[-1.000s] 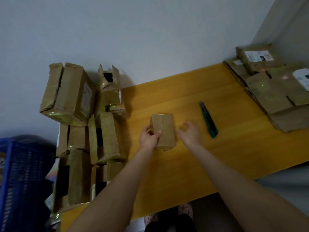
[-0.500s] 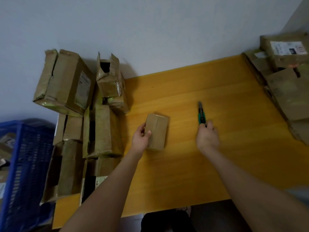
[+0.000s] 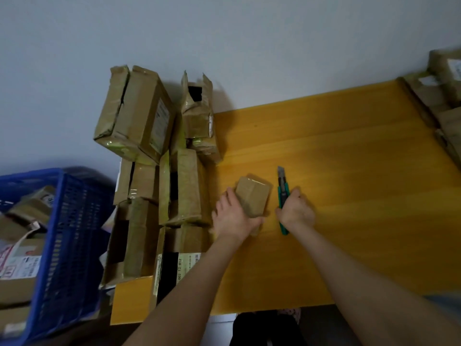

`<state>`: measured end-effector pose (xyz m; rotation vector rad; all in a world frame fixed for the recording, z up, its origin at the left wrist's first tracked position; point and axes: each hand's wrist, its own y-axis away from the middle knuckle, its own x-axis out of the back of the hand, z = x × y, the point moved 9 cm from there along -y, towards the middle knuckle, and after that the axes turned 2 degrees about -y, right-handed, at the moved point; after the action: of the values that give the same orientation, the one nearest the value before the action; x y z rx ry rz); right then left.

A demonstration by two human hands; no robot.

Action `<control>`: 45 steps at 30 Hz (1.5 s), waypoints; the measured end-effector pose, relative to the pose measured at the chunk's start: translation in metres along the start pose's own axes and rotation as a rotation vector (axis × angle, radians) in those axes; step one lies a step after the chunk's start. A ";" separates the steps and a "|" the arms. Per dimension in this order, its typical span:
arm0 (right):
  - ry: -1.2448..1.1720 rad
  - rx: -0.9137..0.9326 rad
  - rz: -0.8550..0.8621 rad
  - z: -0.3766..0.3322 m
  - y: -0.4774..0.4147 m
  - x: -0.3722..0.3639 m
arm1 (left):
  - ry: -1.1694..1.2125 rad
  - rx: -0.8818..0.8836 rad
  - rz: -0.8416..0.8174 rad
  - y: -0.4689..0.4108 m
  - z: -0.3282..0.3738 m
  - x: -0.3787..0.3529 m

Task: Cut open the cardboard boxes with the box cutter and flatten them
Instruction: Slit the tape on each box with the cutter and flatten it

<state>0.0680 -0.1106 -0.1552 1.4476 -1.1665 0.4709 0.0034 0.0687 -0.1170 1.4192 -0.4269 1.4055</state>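
Note:
A small taped cardboard box (image 3: 253, 196) stands on the yellow table (image 3: 349, 171), tilted up on its near end. My left hand (image 3: 232, 218) grips its left side and near edge. Just to the right, my right hand (image 3: 296, 211) holds the green box cutter (image 3: 283, 186) by its handle. The blade end points away from me, level with the box's far edge and a little apart from it. The handle's tail sticks out below my palm.
Several cardboard boxes (image 3: 149, 158) are piled on the table's left end against the wall. A blue plastic crate (image 3: 62, 245) with more boxes stands left of the table. Flattened cardboard (image 3: 444, 113) lies at the far right.
My right hand picked the box cutter off the table and brought it left beside the box. My left hand tilted the box up. The camera swung left.

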 end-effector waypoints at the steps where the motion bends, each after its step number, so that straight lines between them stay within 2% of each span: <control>1: -0.056 -0.013 -0.026 0.002 -0.001 -0.004 | -0.021 0.020 -0.009 -0.001 0.002 -0.004; 3: -0.263 -0.061 -0.091 0.009 -0.001 -0.013 | -0.034 0.038 -0.038 -0.004 0.006 -0.008; 5: -0.541 -0.122 -0.107 0.015 0.003 -0.017 | -0.093 -0.016 -0.063 -0.006 0.010 -0.009; 7: -0.715 -0.139 -0.094 0.012 0.010 -0.011 | -0.151 -0.079 -0.094 -0.008 0.007 -0.008; 13: -0.798 -0.085 -0.192 -0.016 0.034 -0.009 | -0.254 -0.241 -0.138 -0.012 -0.015 -0.003; 18: -0.796 -0.028 -0.231 -0.020 0.045 -0.015 | -0.357 -0.307 -0.100 -0.007 -0.010 0.003; 24: -0.761 0.018 -0.173 -0.002 0.044 -0.001 | -0.367 -0.373 -0.075 -0.009 0.021 0.002; 32: -0.255 0.193 -0.063 0.024 0.054 0.014 | -0.332 -0.381 -0.157 -0.022 0.025 -0.002; 45: -0.227 0.250 -0.140 0.030 0.059 0.019 | -0.311 -0.359 -0.187 -0.026 0.024 -0.004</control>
<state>0.0163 -0.1359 -0.1172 1.8243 -1.2054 0.3712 0.0359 0.0570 -0.1254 1.3414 -0.6896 0.9059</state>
